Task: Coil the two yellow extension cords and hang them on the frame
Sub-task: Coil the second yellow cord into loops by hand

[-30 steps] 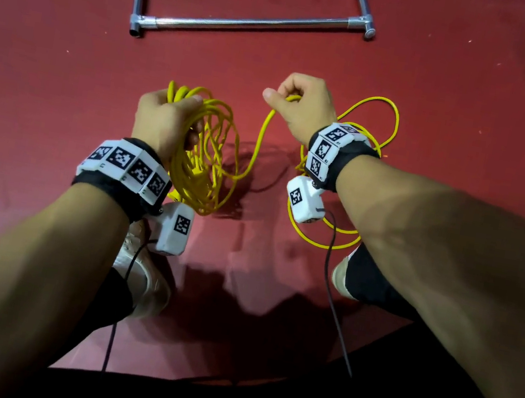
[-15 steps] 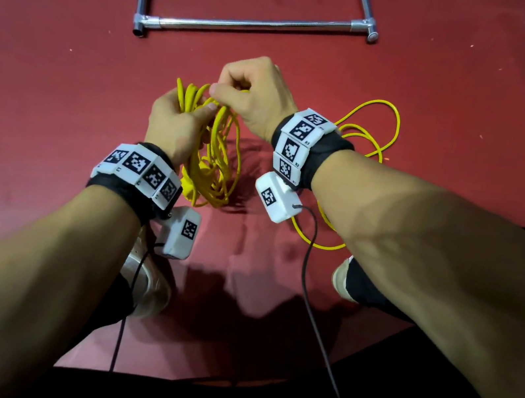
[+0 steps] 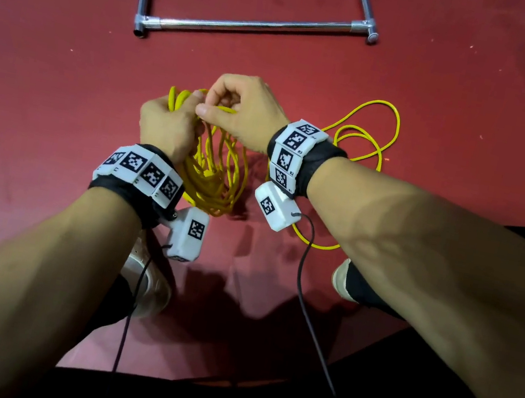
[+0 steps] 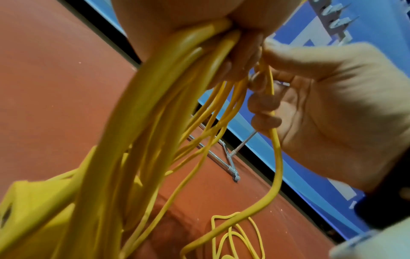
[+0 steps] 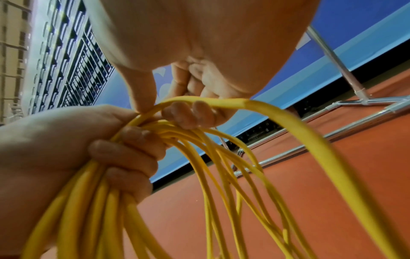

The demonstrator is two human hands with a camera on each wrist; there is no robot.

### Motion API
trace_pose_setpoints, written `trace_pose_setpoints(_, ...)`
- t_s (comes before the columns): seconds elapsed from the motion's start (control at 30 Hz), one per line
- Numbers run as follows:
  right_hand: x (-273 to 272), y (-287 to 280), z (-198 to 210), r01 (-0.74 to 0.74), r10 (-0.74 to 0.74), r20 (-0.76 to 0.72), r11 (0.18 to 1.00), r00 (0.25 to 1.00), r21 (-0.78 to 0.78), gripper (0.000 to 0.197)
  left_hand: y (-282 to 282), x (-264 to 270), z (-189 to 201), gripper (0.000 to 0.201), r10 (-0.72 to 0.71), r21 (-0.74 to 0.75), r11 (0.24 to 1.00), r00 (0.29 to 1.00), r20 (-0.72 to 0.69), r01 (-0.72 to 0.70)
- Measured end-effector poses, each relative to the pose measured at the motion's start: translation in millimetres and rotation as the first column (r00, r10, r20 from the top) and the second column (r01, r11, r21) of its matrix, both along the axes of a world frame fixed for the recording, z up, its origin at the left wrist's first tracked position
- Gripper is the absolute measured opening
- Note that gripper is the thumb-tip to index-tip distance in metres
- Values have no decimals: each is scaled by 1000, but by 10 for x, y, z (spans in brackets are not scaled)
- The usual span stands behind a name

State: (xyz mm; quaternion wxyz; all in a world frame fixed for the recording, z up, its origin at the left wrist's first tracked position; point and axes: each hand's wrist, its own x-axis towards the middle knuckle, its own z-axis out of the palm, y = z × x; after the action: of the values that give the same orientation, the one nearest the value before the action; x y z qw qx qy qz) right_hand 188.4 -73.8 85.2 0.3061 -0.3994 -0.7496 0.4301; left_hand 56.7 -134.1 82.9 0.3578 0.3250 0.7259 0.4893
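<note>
Here, line by line:

Coil: the bundle of yellow loops (image 3: 214, 170) hangs from the left hand, its long axis running down toward the red floor (image 3: 49, 76); its lower end hangs near the floor, though contact cannot be made out.

Loose cord: the uncoiled length (image 3: 368, 140) lies in slack curves on the floor to the right of the coil, behind the right wrist, and rises to the right hand.

Left hand: the left hand (image 3: 167, 127) has its fingers wrapped round the top of the loops, holding them all together.

Right hand: the right hand (image 3: 244, 112) pinches one strand between thumb and curled fingers, touching the left hand at the top of the bundle.

Key relation: the strand arches over from the right into the left hand's grasp, so I judge the next loop is being handed across; the right hand is the nearer one to the slack.

Frame: the metal frame (image 3: 248, 24) stands on the floor beyond the hands, well apart from them.

Hidden: a yellow block (image 4: 29, 201) low in the left wrist view may be a socket end, but it is blurred. Whether the loose cord belongs to the same cord or the second one cannot be told. The frame's upper part is cut off.
</note>
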Motion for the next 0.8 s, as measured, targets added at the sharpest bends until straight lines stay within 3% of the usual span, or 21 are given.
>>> trace_pose_setpoints(0.2, 314, 11, -291, 74, -49, 184, 989, 982, -129, 47, 93, -176, 82, 38, 147, 26, 989, 989, -13, -147)
trace_pose_setpoints(0.4, 352, 141, -218, 207, -207, 141, 978, 968, 15, 44, 88, -53, 125, 30, -29, 36, 999, 1000, 4, 29)
trace_pose_setpoints(0.53, 346, 212, -43, 176, -191, 136, 978, 972, 115, 42, 118, -84, 178, 28, -94, 40, 995, 993, 76, 91)
trace_pose_setpoints(0.67, 160, 220, 176, 94, -122, 171, 982, 978, 164, 36, 186, -18, 286, 41, -220, 65, 974, 974, 63, 216)
trace_pose_setpoints(0.8, 107, 402, 506, 95, -117, 109, 978, 987, 184, 36, 368, -54, 584, 55, -379, 150, 918, 923, 63, 367)
